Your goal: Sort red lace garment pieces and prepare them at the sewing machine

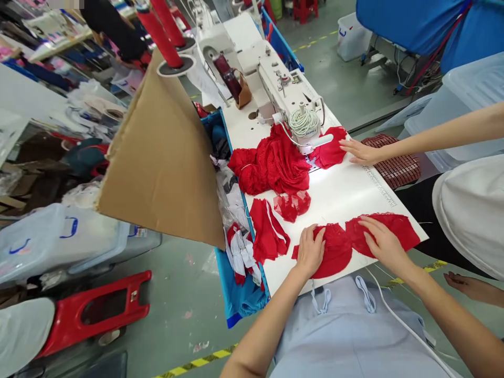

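Note:
My left hand (311, 252) rests on the left part of a red lace-edged fabric piece (336, 249), fingers stretched out over it. On the piece's right part (405, 233), my right hand (384, 244) lies with its fingers apart. The piece is spread flat by the table's front edge, in two rounded parts that meet between my hands. Beyond my left hand are folded red pieces with a white edge (268, 231) and a small sheer red piece (293, 206). What lies under my palms is hidden.
A sewing machine (289, 84) stands on the white table (334, 194), with a red fabric heap (275, 163) beside it. A co-worker's hand (364, 152) touches red cloth (331, 149) at the needle area. Cardboard (169, 152) and a blue cloth bin (244, 299) flank the left edge.

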A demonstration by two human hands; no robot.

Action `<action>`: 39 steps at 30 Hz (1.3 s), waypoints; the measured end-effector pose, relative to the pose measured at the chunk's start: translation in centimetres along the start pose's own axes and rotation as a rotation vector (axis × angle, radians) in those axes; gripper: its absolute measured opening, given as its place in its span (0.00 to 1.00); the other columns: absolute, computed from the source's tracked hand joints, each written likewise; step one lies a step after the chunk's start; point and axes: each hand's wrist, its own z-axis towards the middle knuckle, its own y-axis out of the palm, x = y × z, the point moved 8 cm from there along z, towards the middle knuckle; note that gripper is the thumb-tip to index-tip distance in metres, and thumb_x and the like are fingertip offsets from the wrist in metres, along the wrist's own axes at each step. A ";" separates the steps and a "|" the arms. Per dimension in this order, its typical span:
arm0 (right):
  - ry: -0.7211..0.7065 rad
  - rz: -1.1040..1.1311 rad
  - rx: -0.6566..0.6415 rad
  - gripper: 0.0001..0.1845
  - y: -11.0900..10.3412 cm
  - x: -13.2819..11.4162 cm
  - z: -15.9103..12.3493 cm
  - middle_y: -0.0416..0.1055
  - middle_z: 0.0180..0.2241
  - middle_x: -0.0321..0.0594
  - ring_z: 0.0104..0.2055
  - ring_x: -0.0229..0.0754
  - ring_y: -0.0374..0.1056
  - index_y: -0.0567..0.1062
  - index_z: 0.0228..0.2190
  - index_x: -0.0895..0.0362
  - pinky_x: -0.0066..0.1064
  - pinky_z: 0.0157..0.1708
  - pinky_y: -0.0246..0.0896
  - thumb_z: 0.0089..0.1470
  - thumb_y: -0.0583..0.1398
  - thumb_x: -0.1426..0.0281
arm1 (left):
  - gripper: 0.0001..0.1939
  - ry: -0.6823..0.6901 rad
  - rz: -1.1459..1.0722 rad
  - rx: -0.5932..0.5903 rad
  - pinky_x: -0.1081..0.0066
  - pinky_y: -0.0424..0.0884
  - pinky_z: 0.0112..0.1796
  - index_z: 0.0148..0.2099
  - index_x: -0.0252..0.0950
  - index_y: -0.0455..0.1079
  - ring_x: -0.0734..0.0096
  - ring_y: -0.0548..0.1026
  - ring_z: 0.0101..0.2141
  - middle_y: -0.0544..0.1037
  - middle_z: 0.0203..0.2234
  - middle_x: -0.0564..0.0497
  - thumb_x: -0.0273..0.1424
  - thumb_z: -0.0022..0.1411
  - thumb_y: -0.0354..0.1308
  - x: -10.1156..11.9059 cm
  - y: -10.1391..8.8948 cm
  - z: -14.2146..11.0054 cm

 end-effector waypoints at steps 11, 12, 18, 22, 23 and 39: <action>0.032 -0.082 0.121 0.19 0.2 -0.6 -5.2 0.75 0.51 0.50 0.54 0.51 0.71 0.75 0.48 0.58 0.47 0.52 0.70 0.62 0.49 0.73 | 0.20 0.119 -0.004 -0.010 0.49 0.68 0.55 0.59 0.39 0.63 0.56 0.69 0.54 0.70 0.53 0.42 0.25 0.65 0.52 0.9 -2.1 -0.5; 0.026 -0.079 0.127 0.19 0.3 -0.8 -5.3 0.76 0.50 0.50 0.53 0.50 0.71 0.76 0.48 0.58 0.46 0.52 0.71 0.63 0.49 0.73 | 0.20 0.135 -0.001 -0.024 0.50 0.69 0.54 0.58 0.40 0.64 0.56 0.70 0.52 0.71 0.51 0.43 0.25 0.65 0.54 0.8 -2.2 -0.7; -0.004 -0.108 0.035 0.20 2.8 -1.5 -6.2 0.77 0.48 0.48 0.49 0.49 0.73 0.79 0.44 0.56 0.44 0.47 0.74 0.61 0.49 0.75 | 0.14 0.108 -0.024 -0.075 0.58 0.74 0.44 0.51 0.39 0.70 0.60 0.74 0.43 0.75 0.43 0.45 0.25 0.63 0.57 0.0 -1.6 -1.0; 0.025 -0.177 0.012 0.19 3.5 -1.1 -6.2 0.74 0.51 0.50 0.50 0.52 0.71 0.80 0.41 0.56 0.45 0.46 0.73 0.60 0.50 0.75 | 0.09 0.012 -0.112 -0.049 0.61 0.73 0.43 0.44 0.39 0.71 0.63 0.74 0.40 0.76 0.39 0.47 0.23 0.65 0.52 -0.7 -1.6 -0.9; 0.029 -0.185 0.011 0.18 3.5 -1.1 -6.2 0.74 0.51 0.50 0.50 0.52 0.71 0.80 0.40 0.57 0.45 0.45 0.73 0.60 0.50 0.75 | 0.10 -0.008 -0.133 -0.040 0.62 0.73 0.43 0.43 0.39 0.70 0.64 0.74 0.40 0.76 0.39 0.48 0.22 0.65 0.51 -0.8 -1.6 -1.0; 0.090 -0.245 -0.058 0.19 3.3 -1.5 -7.0 0.73 0.44 0.51 0.43 0.52 0.69 0.77 0.45 0.56 0.44 0.40 0.68 0.57 0.51 0.75 | 0.08 -0.076 -0.073 0.037 0.59 0.72 0.45 0.44 0.38 0.71 0.61 0.72 0.45 0.74 0.43 0.46 0.24 0.64 0.55 -1.2 -2.3 -0.6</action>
